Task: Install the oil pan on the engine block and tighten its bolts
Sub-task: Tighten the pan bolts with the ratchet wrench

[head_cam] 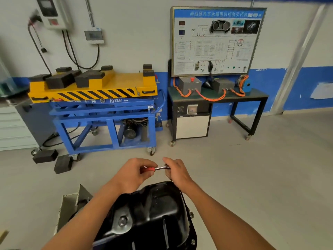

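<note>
Indoors, grey floor, blue-banded wall; left hand, right hand grasp seemingly a ratchet.

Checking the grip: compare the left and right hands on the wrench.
The left hand grips the chrome ratchet wrench by its red handle; the right hand holds its metal end. The left hand's fingers wrap; the right hand's pinch. Both hold it near the glossy black oil pan.

Black oil pan, red-handled wrench
</note>
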Demonstrator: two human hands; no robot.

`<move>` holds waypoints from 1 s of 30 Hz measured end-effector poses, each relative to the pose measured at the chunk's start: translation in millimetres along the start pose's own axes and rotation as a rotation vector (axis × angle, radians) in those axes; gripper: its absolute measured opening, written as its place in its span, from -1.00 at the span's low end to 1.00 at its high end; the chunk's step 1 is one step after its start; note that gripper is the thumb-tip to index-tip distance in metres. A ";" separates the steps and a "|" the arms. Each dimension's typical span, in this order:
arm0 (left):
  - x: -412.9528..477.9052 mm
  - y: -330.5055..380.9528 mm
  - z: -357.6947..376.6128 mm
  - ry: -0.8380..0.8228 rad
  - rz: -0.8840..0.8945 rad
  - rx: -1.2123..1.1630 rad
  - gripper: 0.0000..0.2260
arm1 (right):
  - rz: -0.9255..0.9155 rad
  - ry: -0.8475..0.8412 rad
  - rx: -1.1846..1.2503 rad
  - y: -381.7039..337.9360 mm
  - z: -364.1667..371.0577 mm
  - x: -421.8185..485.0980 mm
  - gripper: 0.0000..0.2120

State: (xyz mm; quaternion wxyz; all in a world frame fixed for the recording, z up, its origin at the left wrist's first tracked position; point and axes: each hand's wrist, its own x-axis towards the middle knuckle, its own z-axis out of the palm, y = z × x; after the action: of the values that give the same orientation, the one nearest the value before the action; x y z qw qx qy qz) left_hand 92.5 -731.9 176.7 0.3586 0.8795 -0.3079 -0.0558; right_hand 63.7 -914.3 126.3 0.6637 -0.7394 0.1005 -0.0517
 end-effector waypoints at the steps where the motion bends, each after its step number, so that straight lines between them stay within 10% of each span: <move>1: 4.3 -1.2 -2.0 0.011 0.004 0.029 -0.82 | -0.001 -0.035 0.032 -0.6 -1.3 2.1 -0.55; 30: -62.8 74.7 75.4 0.267 0.071 0.440 -0.53 | -0.100 -0.091 0.287 19.3 -13.8 10.8 -0.61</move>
State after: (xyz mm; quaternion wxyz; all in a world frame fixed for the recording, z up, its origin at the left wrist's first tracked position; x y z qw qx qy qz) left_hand -19.6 -781.6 163.2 0.1976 0.9246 -0.2932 0.1416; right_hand 69.8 -932.0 108.1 0.7631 -0.6425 0.0250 -0.0651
